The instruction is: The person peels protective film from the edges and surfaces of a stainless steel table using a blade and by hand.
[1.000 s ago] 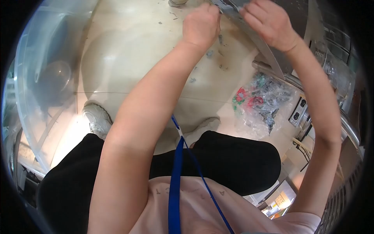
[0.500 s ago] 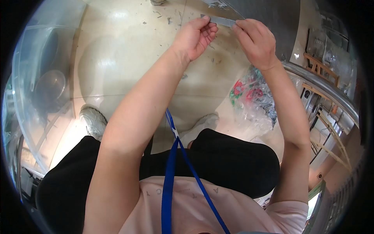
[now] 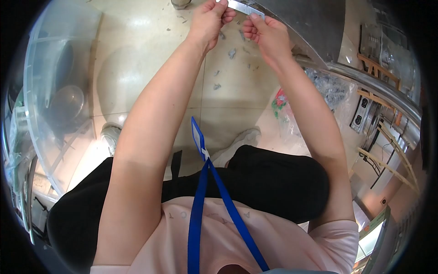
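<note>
A thin, flat, silvery strip (image 3: 244, 8) stretches between my two hands at the top of the view, beside the edge of a dark grey panel (image 3: 315, 32). My left hand (image 3: 207, 23) pinches its left end between thumb and fingers. At the other end, my right hand (image 3: 271, 39) grips the strip with the thumb on top and the fingers curled under. Whether the strip touches the panel, I cannot tell. Small grey scraps (image 3: 232, 53) lie scattered on the floor below my hands.
To the left stands a large translucent plastic container (image 3: 39, 100). A clear plastic bag (image 3: 335, 93) with mixed contents lies beyond my right forearm. A shiny metal rail (image 3: 378, 77) curves along the right side, near wooden frames. My lanyard (image 3: 199, 201) dangles between my knees.
Both hands have moved up and left in the view, still holding the strip. My right hand has turned, its thumb now on top. More floor scraps show below.
</note>
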The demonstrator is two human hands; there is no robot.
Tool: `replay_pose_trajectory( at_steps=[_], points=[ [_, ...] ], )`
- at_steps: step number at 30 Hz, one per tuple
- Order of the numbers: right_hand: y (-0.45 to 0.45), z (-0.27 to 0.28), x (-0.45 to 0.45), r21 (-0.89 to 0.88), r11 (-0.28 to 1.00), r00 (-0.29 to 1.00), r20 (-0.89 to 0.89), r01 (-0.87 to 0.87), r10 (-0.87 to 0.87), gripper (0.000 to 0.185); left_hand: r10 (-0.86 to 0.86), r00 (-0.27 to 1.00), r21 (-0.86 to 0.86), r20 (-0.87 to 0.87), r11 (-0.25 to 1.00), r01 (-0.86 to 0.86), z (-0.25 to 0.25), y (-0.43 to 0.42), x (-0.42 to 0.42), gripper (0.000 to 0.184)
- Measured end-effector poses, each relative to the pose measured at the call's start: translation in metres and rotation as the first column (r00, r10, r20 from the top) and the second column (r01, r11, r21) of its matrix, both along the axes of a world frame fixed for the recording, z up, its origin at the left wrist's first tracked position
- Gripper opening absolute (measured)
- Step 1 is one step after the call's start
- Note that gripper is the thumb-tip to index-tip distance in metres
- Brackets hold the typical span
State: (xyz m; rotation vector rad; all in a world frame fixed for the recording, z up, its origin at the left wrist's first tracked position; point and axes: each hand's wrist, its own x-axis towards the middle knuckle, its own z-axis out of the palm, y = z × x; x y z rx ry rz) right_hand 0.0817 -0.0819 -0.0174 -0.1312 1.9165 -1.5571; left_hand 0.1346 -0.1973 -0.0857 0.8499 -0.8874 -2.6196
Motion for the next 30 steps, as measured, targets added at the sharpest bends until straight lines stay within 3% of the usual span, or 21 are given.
replay_pose_trajectory(
  at_steps=[6,9,18,21,27,30],
  points=[
    [-0.010,-0.014,0.002,-0.070,0.984,0.984,-0.061,0.162,-0.166,0.021,0.030,1.000,0.005,0.002,1.000,-0.030,-0.006,0.000,-0.003,0.011],
    [-0.016,-0.012,0.009,-0.132,0.962,0.963,-0.093,0.239,-0.252,0.022,0.111,0.990,0.074,-0.086,0.992,-0.105,0.001,0.008,-0.005,0.014],
    [-0.021,-0.007,0.011,-0.045,0.976,0.940,-0.260,0.215,-0.219,0.020,0.205,0.970,0.360,-0.129,0.921,-0.147,0.008,0.016,-0.003,0.015],
    [-0.027,-0.001,0.013,-0.008,0.969,0.919,-0.315,0.247,-0.237,0.020,0.136,0.966,0.397,-0.220,0.917,-0.039,-0.005,0.017,-0.007,0.014],
    [-0.026,0.001,0.014,0.132,0.972,0.811,-0.579,0.193,-0.083,0.019,0.232,0.949,0.511,-0.212,0.854,-0.095,-0.001,0.021,-0.008,0.014],
    [-0.019,-0.006,0.011,0.010,0.993,0.841,-0.532,0.117,-0.094,0.018,0.177,0.966,0.460,-0.186,0.885,-0.074,0.004,0.014,0.000,0.012]
  ],
)
